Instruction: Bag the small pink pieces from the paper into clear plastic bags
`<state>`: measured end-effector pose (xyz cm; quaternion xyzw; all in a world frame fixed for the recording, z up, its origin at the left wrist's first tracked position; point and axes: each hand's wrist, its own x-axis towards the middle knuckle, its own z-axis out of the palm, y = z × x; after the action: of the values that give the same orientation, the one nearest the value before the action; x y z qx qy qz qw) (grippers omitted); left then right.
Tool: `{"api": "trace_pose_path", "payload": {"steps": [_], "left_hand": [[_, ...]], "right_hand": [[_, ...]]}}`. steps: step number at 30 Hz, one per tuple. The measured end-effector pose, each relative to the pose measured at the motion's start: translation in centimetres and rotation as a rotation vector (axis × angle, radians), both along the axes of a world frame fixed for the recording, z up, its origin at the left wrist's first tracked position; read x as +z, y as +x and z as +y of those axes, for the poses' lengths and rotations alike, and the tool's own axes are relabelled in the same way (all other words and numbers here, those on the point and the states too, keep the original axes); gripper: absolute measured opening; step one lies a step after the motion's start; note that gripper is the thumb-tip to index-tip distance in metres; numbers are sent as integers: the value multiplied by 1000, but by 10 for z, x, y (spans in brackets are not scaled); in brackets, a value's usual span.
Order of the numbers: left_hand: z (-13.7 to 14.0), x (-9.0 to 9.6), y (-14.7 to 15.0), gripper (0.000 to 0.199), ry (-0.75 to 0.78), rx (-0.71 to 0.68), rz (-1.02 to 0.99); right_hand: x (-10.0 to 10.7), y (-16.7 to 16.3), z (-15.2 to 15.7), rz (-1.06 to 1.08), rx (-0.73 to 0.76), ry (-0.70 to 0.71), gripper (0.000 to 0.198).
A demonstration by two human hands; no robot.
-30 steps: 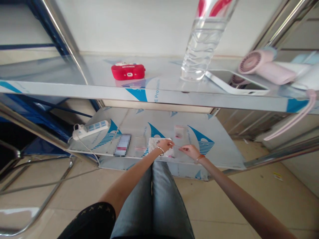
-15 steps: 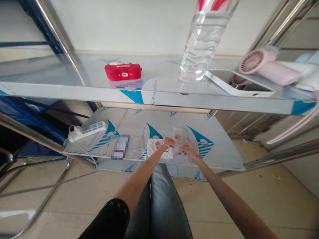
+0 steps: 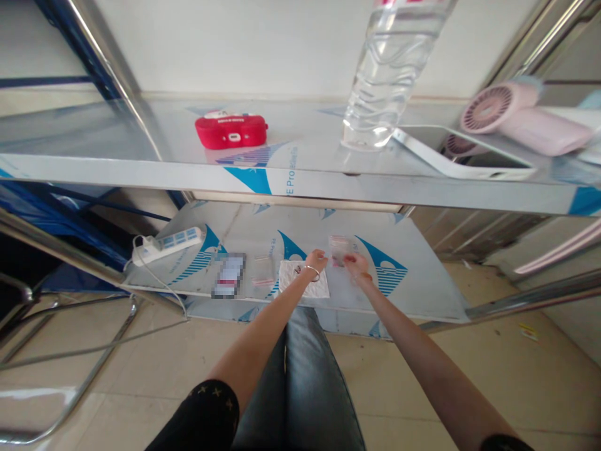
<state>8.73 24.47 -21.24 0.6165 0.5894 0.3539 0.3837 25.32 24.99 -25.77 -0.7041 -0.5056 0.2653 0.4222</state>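
Honestly, small clear bag [image 3: 338, 250] pinched between left hand [image 3: 317, 259] and right hand [image 3: 355, 264] over lower shelf [image 3: 413, 275]; looks flimsy, light, slippery, best gripped at edges.

Single head cam, looks forward and down from above the knees. Upper shelf [image 3: 141, 169] close under the lens, lower shelf [image 3: 422, 294] farther off at arm's reach, floor below. No second view to overlap.
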Motion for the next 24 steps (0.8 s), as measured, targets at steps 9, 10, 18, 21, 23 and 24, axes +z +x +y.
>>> {"api": "trace_pose_path", "payload": {"steps": [9,10,18,21,23,24], "left_hand": [[-52,-11,-108,25,-42,419,297],[-56,-12,-118,29,-41,476,330],[-65,-35,-150,30,-135,651,548],[-67,-39,-154,28,-139,639,544],[-69,-39,-158,32,-109,630,552],[-71,-38,-160,33,-89,622,556]], "right_hand": [[-8,-8,6,-164,-83,20,37],[-7,-9,3,-185,-106,24,44],[2,-51,-30,-246,-190,248,49],[4,-83,-52,-188,-75,351,42],[7,-104,-67,-168,-11,384,39],[9,-114,-73,-161,19,401,38]]}}
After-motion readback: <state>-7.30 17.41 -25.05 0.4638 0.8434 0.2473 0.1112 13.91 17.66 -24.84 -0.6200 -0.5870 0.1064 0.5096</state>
